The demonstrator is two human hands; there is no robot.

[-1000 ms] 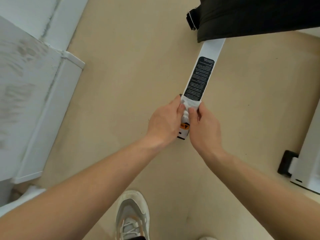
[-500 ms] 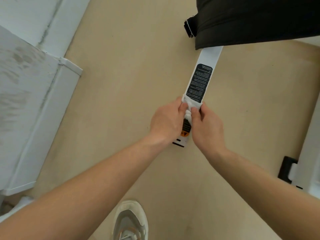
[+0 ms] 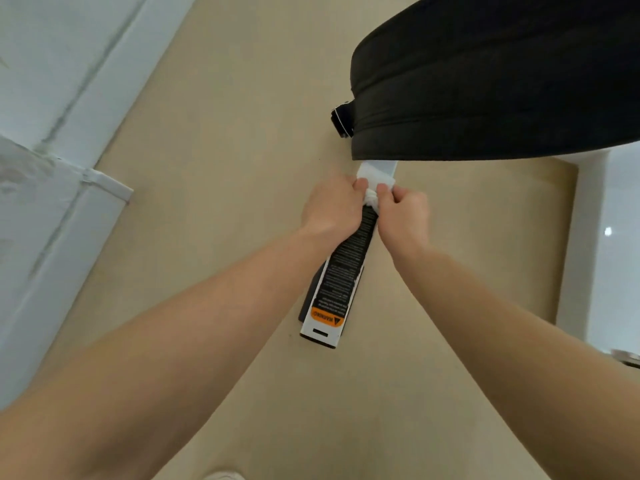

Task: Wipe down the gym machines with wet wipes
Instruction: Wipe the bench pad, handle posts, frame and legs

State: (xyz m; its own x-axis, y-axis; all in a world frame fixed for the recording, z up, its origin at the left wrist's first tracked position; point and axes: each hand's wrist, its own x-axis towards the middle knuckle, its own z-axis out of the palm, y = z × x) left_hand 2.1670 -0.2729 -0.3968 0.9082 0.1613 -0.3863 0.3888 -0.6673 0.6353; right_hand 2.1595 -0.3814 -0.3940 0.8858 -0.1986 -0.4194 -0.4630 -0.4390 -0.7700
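Note:
A white machine bar point(image 3: 341, 282) with a black text label and an orange warning sticker runs from the floor up under a black padded seat point(image 3: 491, 77). A white wet wipe point(image 3: 373, 188) is wrapped over the bar just below the pad. My left hand point(image 3: 332, 206) grips the wipe from the left side. My right hand point(image 3: 403, 216) grips it from the right, fingers curled. The two hands nearly meet across the bar.
Beige floor lies all around the bar. A pale wall with a white skirting board point(image 3: 69, 216) runs along the left. Another white machine part point(image 3: 602, 244) stands at the right edge. The tip of a white shoe point(image 3: 223, 476) shows at the bottom.
Both hands have slid the wipe up the bar, from its lower end over the black label to just under the pad. The label and warning sticker are now uncovered.

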